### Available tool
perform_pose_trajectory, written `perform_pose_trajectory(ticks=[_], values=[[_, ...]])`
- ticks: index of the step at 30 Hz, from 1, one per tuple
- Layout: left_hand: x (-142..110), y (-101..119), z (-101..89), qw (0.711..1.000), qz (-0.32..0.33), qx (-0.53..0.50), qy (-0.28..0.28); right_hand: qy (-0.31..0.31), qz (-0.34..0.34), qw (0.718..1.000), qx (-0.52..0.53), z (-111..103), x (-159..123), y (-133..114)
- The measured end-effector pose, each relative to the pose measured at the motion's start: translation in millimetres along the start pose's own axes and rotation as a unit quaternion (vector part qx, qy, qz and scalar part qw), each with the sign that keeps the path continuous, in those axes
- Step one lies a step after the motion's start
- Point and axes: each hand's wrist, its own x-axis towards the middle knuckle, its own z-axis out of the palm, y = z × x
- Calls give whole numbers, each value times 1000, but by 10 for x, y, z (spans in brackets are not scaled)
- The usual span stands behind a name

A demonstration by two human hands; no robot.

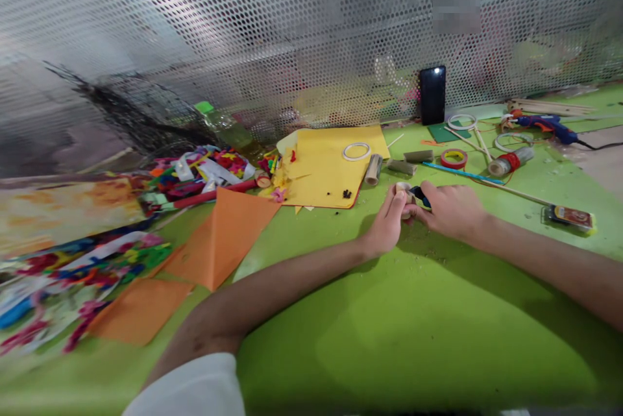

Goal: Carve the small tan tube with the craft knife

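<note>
Above the green table, my left hand is closed around a short pale tube piece. Pressed up against it from the right, my right hand grips a dark tool with a blue-black handle, probably a cutter; its working end is hidden at the tube. Fine crumbs lie on the table below both hands. Just beyond them are a standing greyish tube and two lying tubes. A yellow sheet spreads out to the left.
A phone leans on the perforated metal screen. At right are a glue gun, a red tape roll, a blue-ended stick and a small box. Orange paper and colourful scraps lie left.
</note>
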Motion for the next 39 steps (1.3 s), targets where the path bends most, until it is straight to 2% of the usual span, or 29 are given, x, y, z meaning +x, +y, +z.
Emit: perform_pose_trajectory(ticks=[19, 26, 32, 39], values=[[14, -33, -3, 1000, 8, 3, 20, -21, 20, 999, 23, -21, -6, -49], [5, 5, -5, 1000, -3, 6, 3, -3, 12, 1000, 6, -29, -15, -23], [21, -31, -28, 999, 18, 11, -34, 8, 14, 1000, -16, -68, -17, 7], [39, -98, -47, 999, 6, 8, -32, 8, 6, 1000, -20, -77, -30, 2]])
